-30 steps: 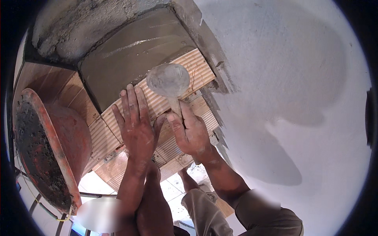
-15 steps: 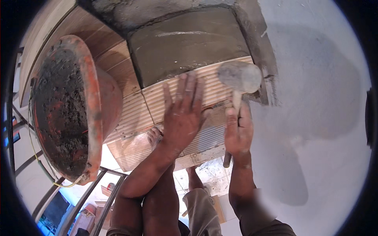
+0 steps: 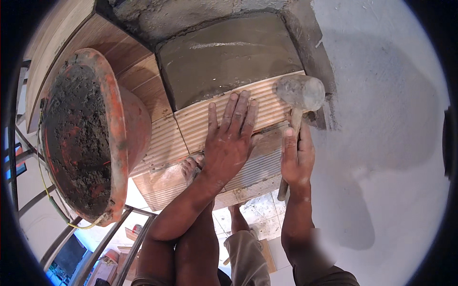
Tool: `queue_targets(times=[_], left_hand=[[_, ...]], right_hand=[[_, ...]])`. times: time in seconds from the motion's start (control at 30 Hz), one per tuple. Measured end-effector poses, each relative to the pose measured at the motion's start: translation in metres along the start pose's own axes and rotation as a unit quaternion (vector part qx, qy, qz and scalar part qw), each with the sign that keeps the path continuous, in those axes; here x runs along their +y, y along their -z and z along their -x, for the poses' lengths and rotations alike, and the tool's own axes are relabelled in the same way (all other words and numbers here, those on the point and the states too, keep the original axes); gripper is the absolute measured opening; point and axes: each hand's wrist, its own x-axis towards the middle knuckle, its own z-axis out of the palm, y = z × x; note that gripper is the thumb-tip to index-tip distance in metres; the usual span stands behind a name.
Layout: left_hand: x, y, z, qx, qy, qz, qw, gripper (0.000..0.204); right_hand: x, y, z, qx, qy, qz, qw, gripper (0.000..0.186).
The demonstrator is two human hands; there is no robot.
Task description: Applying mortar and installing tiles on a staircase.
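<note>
My left hand (image 3: 228, 151) lies flat, fingers spread, on a beige tile with ribbed stripes (image 3: 192, 125). My right hand (image 3: 297, 162) is wrapped round the wooden handle of a mallet (image 3: 301, 92), thumb along the handle. The mallet's worn grey head is over the right end of the same tile; whether it touches the tile I cannot tell. Beyond the tile's far edge spreads a smooth bed of wet grey mortar (image 3: 229, 57).
At the left, an orange basin (image 3: 136, 125) of dark mortar stands beside wood-look tiles (image 3: 145, 97). A white wall (image 3: 381, 143) rises on the right. Lower steps (image 3: 253, 167), my bare feet and another person's leg (image 3: 245, 255) are below. Metal railing bars (image 3: 98, 248) run at lower left.
The mallet and my right hand have shifted a little to the right. My left hand has slid slightly right, still flat on the tile. The whole view has moved slightly.
</note>
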Motion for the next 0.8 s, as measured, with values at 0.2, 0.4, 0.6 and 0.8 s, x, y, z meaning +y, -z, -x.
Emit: queue_targets(times=[0.2,0.4,0.6,0.8], left_hand=[[-0.004,0.0,0.002,0.001,-0.02,-0.013,1.0,0.082],[-0.008,0.006,0.011,0.006,-0.011,-0.032,0.999,0.066],[-0.003,0.004,0.008,-0.009,-0.009,-0.057,0.998,0.061],[0.0,0.006,0.007,-0.029,-0.009,-0.059,0.998,0.06]], right_hand=[[0.003,-0.005,0.014,-0.027,0.006,0.001,1.0,0.038],[0.008,-0.005,0.018,0.024,0.01,-0.005,1.0,0.038],[0.01,-0.002,0.021,-0.026,-0.05,-0.056,0.997,0.033],[0.015,0.006,0.038,0.011,-0.05,-0.102,0.993,0.034]])
